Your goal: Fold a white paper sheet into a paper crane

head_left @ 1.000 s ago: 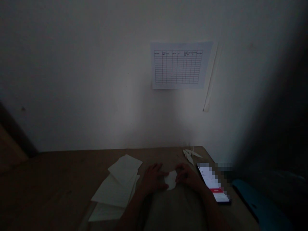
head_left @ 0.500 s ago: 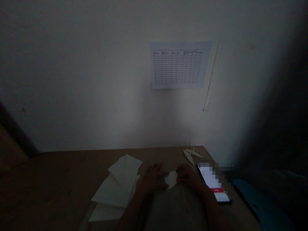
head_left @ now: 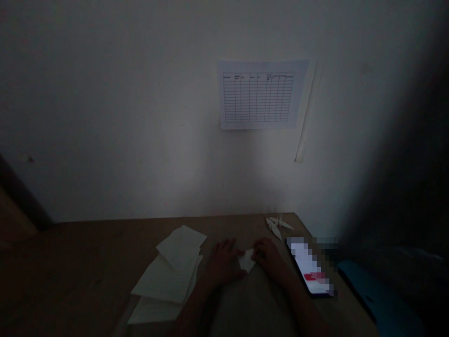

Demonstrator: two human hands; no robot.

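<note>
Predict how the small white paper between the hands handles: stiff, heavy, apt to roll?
The small white paper is probably very light: it looks small and thin. It's likely stiffer than the loose sheets, since it appears folded. Its flat shape suggests it would slide, not roll.

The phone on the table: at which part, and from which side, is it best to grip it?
Probably come from above and grip the phone by its two long edges, across its narrow width: it appears to lie flat, face up.
</note>
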